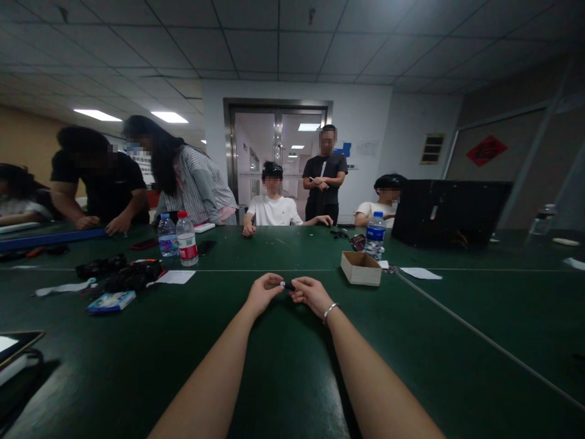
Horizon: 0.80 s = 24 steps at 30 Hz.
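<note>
Both my arms reach out over a dark green table (292, 366). My left hand (264, 292) and my right hand (311, 294) meet at the fingertips, both pinched on a small dark object with a pale end (287, 285). I cannot make out what the object is. A thin bracelet circles my right wrist (329, 312). An open cardboard box (361, 268) stands just beyond my right hand.
Two water bottles (186, 239) stand at the left, another bottle (375, 236) behind the box. Dark gear (132, 275), paper sheets (176, 277) and a blue packet (111, 302) lie left. A black case (448, 213) sits right. Several people stand or sit along the far edge.
</note>
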Each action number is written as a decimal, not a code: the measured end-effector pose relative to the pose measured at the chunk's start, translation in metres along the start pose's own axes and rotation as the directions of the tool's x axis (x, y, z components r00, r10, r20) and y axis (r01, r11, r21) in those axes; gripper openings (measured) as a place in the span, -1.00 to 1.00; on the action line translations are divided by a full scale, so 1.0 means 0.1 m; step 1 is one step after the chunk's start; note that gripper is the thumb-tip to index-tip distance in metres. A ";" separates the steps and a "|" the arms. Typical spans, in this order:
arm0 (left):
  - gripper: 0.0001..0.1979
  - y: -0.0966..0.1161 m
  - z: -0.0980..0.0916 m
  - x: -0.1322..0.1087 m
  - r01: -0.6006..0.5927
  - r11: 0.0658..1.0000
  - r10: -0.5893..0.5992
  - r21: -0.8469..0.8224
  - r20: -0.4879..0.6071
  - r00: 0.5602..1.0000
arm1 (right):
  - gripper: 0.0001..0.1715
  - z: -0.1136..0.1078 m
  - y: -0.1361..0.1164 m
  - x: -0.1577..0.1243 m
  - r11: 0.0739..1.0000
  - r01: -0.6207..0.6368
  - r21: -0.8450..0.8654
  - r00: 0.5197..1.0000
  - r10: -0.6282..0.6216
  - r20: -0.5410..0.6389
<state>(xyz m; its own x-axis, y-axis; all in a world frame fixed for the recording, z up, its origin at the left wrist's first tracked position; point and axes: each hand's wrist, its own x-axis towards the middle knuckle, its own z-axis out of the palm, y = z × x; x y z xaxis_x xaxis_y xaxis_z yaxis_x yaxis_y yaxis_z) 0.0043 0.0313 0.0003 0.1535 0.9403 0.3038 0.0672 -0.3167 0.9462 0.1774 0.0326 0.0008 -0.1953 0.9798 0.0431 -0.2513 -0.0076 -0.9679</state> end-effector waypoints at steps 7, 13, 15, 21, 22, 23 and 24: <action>-0.68 -0.01 0.02 0.01 0.104 0.992 -0.103 0.071 -0.009 0.995 | -0.74 0.00 -0.01 -0.01 1.000 0.003 -0.006 1.000 -0.003 -0.001; -0.62 0.00 0.01 0.00 0.033 0.999 -0.034 -0.026 -0.013 0.999 | -0.74 0.01 -0.02 -0.01 1.000 -0.004 -0.002 1.000 0.004 0.002; -0.63 0.02 0.01 0.00 0.064 0.998 -0.064 -0.011 -0.019 0.998 | -0.76 0.01 -0.02 -0.01 1.000 -0.007 0.000 1.000 0.007 0.004; -0.71 0.00 0.00 0.00 -0.005 1.000 0.005 0.015 0.024 1.000 | -0.77 0.00 0.01 0.02 1.000 -0.007 -0.001 1.000 0.007 0.001; -0.71 -0.01 -0.01 0.01 -0.019 1.000 0.018 0.012 0.028 0.999 | -0.78 -0.01 0.01 0.02 1.000 -0.006 -0.001 1.000 0.006 -0.003; -0.72 -0.01 -0.01 0.01 -0.030 1.000 0.029 0.009 0.032 0.999 | -0.79 -0.01 0.02 0.02 1.000 -0.005 -0.001 1.000 0.005 -0.006; -0.71 -0.01 -0.01 0.01 -0.038 0.999 0.037 0.010 0.035 0.999 | -0.81 -0.01 0.02 0.02 1.000 -0.004 -0.001 1.000 0.004 -0.007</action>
<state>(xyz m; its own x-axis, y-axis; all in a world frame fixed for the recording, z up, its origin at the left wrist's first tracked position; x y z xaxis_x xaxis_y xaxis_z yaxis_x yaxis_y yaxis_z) 0.0030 0.0327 -0.0006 0.1900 0.9229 0.3349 0.0707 -0.3531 0.9329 0.1773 0.0351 -0.0008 -0.1897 0.9811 0.0372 -0.2498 -0.0115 -0.9682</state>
